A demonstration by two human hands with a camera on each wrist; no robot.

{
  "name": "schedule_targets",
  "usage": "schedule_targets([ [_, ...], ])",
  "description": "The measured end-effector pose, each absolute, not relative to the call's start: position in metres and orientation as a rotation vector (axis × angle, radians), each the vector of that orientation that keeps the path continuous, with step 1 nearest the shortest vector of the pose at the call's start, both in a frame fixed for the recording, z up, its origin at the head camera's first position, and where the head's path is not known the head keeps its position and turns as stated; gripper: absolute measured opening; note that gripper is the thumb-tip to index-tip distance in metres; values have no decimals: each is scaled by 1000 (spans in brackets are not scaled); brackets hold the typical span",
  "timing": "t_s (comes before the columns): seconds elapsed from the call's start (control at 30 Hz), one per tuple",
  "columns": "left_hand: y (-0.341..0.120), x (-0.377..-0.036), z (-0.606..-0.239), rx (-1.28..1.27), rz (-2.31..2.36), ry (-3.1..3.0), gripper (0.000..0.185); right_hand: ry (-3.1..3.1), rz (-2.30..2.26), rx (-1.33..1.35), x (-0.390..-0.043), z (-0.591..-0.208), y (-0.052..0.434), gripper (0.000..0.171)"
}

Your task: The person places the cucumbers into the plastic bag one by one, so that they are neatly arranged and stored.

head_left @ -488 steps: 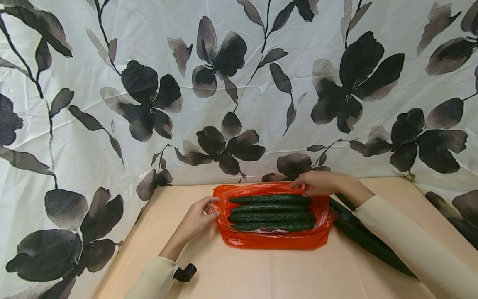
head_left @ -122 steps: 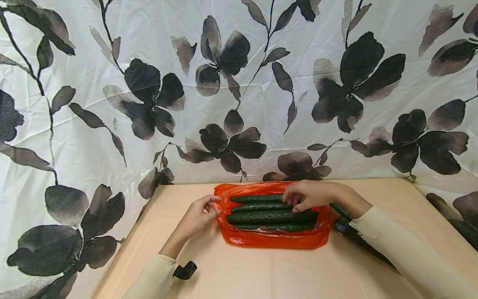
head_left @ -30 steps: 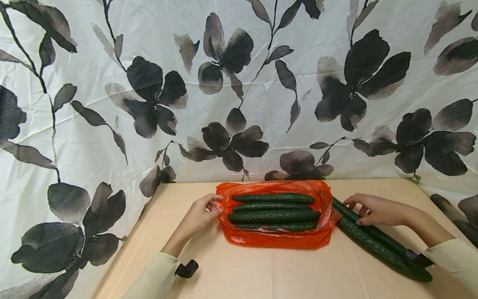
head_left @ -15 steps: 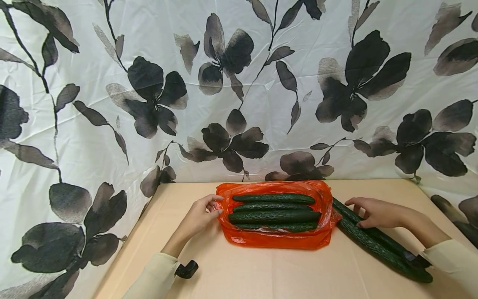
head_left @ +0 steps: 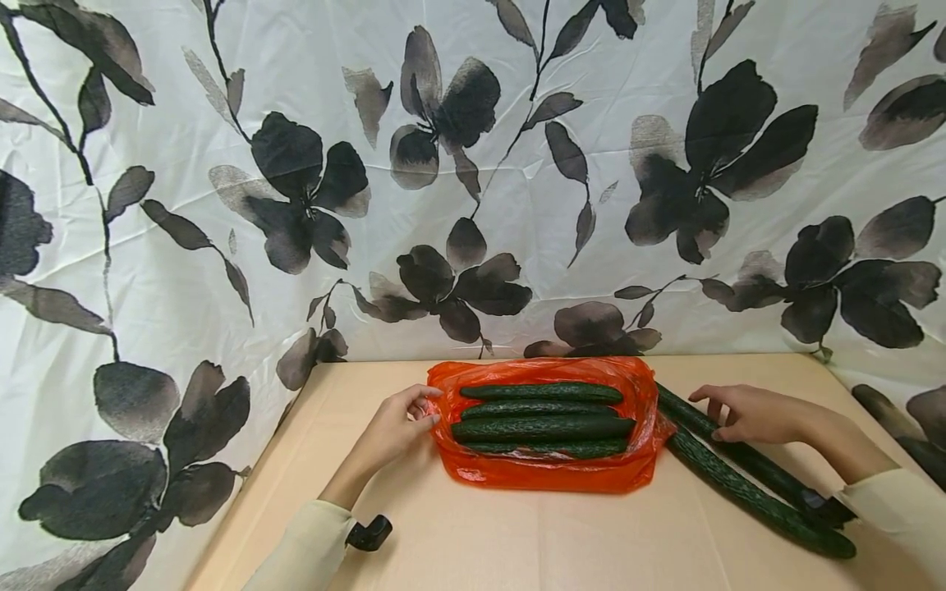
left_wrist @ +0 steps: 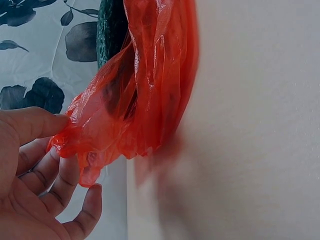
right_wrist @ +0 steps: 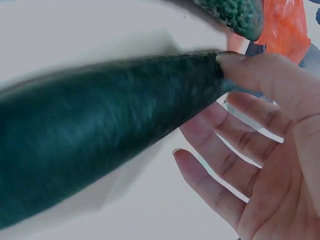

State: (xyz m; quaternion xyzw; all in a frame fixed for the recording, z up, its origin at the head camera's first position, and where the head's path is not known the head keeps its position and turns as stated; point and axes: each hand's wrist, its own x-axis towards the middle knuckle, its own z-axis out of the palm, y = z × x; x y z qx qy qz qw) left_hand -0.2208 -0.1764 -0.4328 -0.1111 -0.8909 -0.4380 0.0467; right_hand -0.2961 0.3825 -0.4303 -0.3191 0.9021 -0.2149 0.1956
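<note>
In the head view my left hand pinches the left end of a red plastic bag between thumb and fingers. Several dark green cucumbers lie side by side in the bag's wide mouth. To the right of the bag, my right hand pinches a cucumber lying slantwise. In the right wrist view, thumb and fingers meet on that cucumber near its narrow end. Another cucumber lies alongside it on the table, with a thin gap between them.
A pale tan table bears everything, and its far edge runs just behind the bag. Behind it hangs a white cloth printed with dark flowers. A black wrist device sits at my left cuff.
My right hand went from the cucumbers in the bag to the pair on the right. The held cucumber has shifted slightly away from its neighbour, opening a gap. My left hand stays at the bag.
</note>
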Motion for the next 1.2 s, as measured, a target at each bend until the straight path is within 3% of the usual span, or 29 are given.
schedule_targets([
  [0.6, -180, -217, -428, -358, -1353, -2723, 36, 2554, -561, -979, -288, -428, 380, 50],
  [1.2, -183, -213, -430, -373, -1374, -2732, 36, 2530, -638, -817, -275, -417, 389, 43],
])
